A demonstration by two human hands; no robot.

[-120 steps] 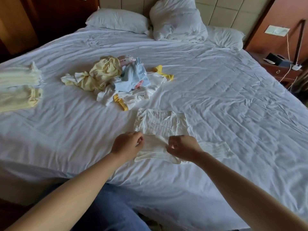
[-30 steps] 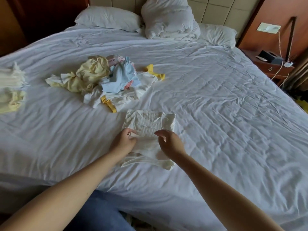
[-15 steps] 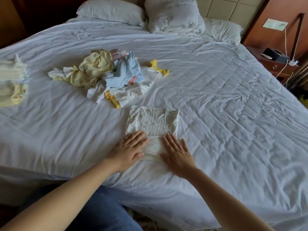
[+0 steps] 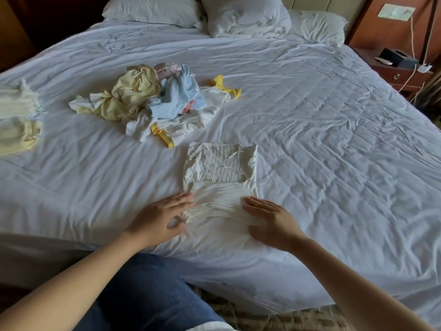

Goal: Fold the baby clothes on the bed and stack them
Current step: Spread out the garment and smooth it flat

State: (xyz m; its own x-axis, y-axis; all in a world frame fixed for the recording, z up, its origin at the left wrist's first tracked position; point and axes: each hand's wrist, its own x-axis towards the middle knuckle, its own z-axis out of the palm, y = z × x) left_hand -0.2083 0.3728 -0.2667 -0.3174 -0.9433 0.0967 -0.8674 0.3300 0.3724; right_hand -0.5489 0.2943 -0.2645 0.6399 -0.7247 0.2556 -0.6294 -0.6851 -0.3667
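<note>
Folding looks about midway: left hand (image 4: pixel 162 216) and right hand (image 4: pixel 269 220), fingers flat, press a white garment (image 4: pixel 220 168) on the bed (image 4: pixel 334 139), a stack (image 4: pixel 16 111) done, a jumbled pile (image 4: pixel 148 99) left.

A half-folded white garment (image 4: pixel 220 180) lies flat on the bed (image 4: pixel 322 144) near its front edge. The left hand (image 4: pixel 162 216) and right hand (image 4: pixel 269 218) rest flat at its near corners, fingers (image 4: pixel 181 199) straight. A loose pile of baby clothes (image 4: pixel 155 101) lies beyond, and folded stacks (image 4: pixel 19 118) lie at far left.
</note>
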